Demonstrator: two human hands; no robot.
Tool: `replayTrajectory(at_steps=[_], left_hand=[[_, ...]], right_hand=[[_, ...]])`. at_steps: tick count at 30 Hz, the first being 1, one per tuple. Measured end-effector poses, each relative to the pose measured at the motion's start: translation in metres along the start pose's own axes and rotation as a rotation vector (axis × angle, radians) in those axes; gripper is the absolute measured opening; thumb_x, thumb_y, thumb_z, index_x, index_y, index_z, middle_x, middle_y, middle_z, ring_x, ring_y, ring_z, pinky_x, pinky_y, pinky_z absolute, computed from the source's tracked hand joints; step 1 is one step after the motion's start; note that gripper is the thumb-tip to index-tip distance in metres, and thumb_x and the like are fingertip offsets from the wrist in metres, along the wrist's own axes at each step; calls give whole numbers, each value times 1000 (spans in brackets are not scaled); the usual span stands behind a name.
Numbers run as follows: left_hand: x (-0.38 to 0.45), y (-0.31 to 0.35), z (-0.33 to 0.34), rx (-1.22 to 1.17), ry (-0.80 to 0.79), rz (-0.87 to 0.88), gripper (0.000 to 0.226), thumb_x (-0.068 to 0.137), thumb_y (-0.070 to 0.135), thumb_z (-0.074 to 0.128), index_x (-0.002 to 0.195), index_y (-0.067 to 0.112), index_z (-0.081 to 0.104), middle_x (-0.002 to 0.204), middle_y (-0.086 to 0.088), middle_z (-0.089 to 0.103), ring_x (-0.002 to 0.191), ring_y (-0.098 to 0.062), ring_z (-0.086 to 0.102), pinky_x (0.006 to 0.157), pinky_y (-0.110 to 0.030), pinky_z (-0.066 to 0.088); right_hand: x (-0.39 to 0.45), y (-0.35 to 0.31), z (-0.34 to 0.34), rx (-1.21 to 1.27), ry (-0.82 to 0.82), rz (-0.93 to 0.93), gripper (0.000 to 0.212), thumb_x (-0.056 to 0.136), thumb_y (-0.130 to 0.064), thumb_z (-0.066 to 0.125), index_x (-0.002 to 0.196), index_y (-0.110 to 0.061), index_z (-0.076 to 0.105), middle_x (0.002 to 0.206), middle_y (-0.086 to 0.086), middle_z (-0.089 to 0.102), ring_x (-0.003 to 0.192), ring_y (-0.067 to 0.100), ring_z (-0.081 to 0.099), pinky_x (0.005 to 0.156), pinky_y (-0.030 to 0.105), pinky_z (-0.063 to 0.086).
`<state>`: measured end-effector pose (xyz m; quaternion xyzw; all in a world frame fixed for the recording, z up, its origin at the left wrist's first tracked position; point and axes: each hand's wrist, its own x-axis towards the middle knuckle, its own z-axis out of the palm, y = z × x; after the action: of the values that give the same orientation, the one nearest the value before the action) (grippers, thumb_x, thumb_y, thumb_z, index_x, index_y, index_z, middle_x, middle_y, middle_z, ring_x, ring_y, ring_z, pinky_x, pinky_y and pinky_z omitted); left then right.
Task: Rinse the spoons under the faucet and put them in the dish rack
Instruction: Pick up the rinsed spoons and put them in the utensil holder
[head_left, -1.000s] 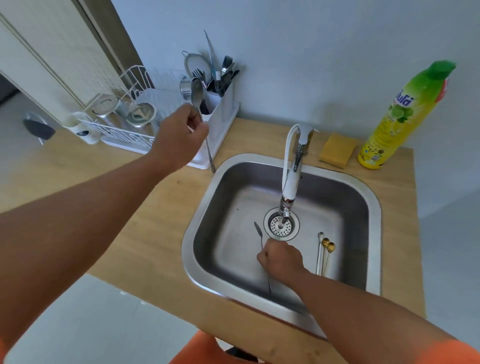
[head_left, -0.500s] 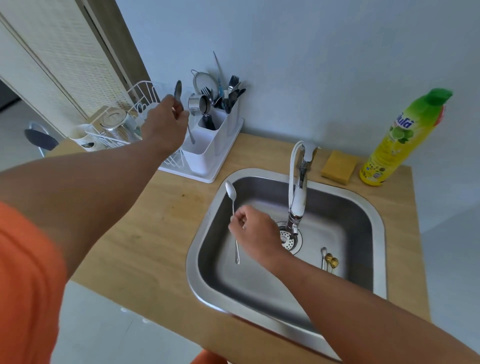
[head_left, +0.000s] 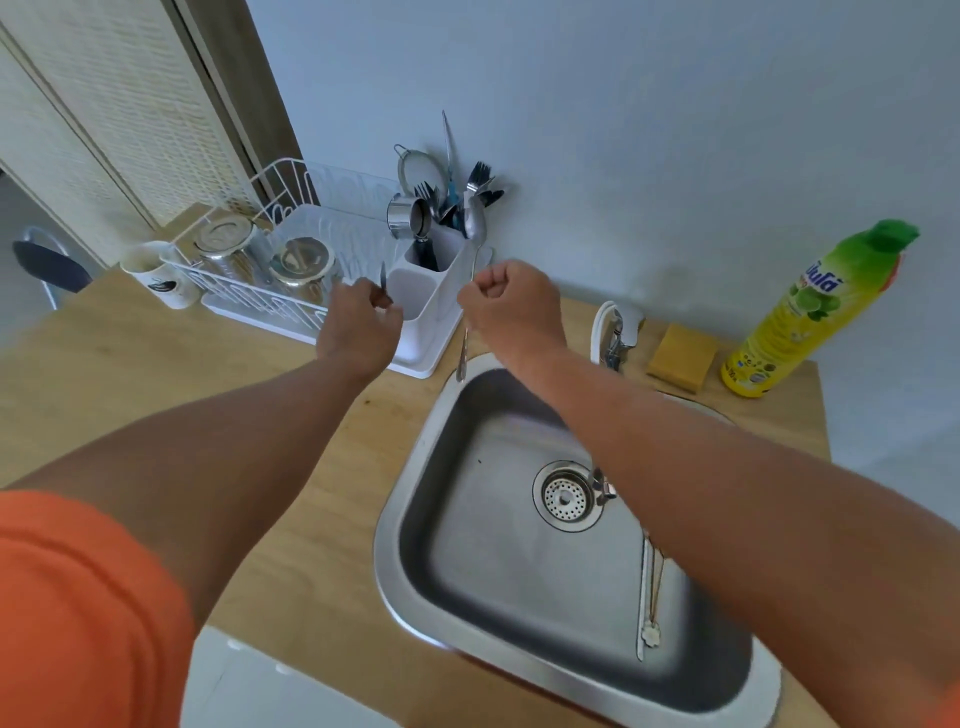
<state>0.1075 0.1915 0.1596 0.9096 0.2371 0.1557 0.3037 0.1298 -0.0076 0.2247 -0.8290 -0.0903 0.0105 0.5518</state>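
My right hand (head_left: 506, 306) is closed around a long steel spoon (head_left: 474, 244), held upright with its bowl up beside the white cutlery holder (head_left: 415, 296) of the dish rack (head_left: 291, 249). My left hand (head_left: 358, 319) grips another spoon (head_left: 383, 283), only its dark tip showing above the fingers, in front of the holder. Long thin spoons (head_left: 648, 587) lie in the steel sink (head_left: 498, 540) at the right, partly under my right forearm. The white faucet (head_left: 613, 332) stands behind the sink, mostly hidden by that arm.
The holder carries forks, a small steel cup (head_left: 408, 218) and a strainer. Steel tumblers (head_left: 301, 262) sit in the rack, a white mug (head_left: 161, 278) at its left. A yellow sponge (head_left: 680, 356) and a green-capped dish soap bottle (head_left: 810, 312) stand behind the sink.
My right hand rose out of the sink with a spoon and moved left up to the cutlery holder. My left hand came down and toward me from above the rack, still gripping its spoon.
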Motion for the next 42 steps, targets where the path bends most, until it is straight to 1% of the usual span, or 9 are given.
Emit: replayTrajectory(at_steps=[4, 7, 11, 15, 18, 20, 22, 26, 42], left_hand=[[-23, -17, 1, -114, 39, -12, 21, 94, 39, 65, 104, 25, 55, 108, 2, 60, 93, -16, 56, 79, -31, 40], [-46, -41, 2, -77, -7, -21, 20, 94, 40, 67, 102, 26, 54, 101, 6, 61, 88, -18, 59, 76, -33, 41], [-83, -73, 3, 31, -73, -15, 20, 93, 34, 69, 106, 21, 60, 102, 4, 65, 94, -22, 62, 78, -37, 48], [-112, -91, 4, 245, -105, 124, 27, 87, 23, 78, 109, 9, 69, 107, -11, 69, 98, -38, 63, 84, -49, 52], [-122, -97, 5, 337, -151, 171, 29, 87, 26, 78, 109, 9, 70, 109, -12, 68, 101, -38, 62, 85, -50, 51], [-125, -99, 7, 359, -167, 198, 29, 87, 27, 77, 109, 11, 70, 109, -11, 68, 100, -38, 62, 84, -50, 51], [-127, -99, 8, 371, -175, 225, 28, 86, 27, 77, 108, 11, 70, 107, -11, 67, 97, -38, 62, 81, -49, 51], [-131, -99, 12, 384, -182, 266, 26, 86, 27, 77, 106, 13, 69, 105, -10, 67, 92, -36, 62, 79, -47, 50], [-135, -40, 41, 300, -242, 433, 18, 89, 18, 74, 105, 10, 70, 104, -11, 68, 94, -36, 61, 82, -46, 49]], right_hand=[[34, -21, 2, 30, 29, -6, 3, 81, -17, 69, 81, -16, 66, 67, 0, 74, 60, 14, 75, 65, 45, 65], [58, -34, 9, 25, 26, -15, 4, 84, -15, 66, 86, -11, 64, 83, 9, 76, 78, 25, 76, 74, 50, 63], [76, -43, 26, -34, -31, -15, 14, 86, -17, 62, 77, -25, 55, 92, 6, 74, 89, 29, 74, 81, 53, 61], [78, -32, 48, -170, -103, -25, 11, 87, -24, 61, 78, -29, 56, 85, -7, 69, 90, 23, 71, 82, 42, 60], [74, -17, 63, -274, -152, -29, 10, 90, -29, 64, 81, -29, 59, 79, -16, 60, 89, 20, 67, 67, 28, 49], [68, -6, 70, -337, -193, -30, 8, 91, -27, 64, 82, -27, 62, 81, -15, 61, 88, 17, 65, 58, 23, 39], [62, 4, 76, -375, -222, -5, 7, 92, -26, 62, 86, -26, 65, 89, -10, 66, 90, 19, 65, 64, 26, 45], [45, 20, 80, -410, -229, 58, 9, 96, -26, 57, 90, -27, 64, 98, -2, 69, 94, 24, 66, 80, 34, 54], [-145, 172, 22, -511, -383, 150, 18, 96, -33, 47, 107, -29, 60, 103, -5, 72, 98, 26, 67, 76, 35, 50]])
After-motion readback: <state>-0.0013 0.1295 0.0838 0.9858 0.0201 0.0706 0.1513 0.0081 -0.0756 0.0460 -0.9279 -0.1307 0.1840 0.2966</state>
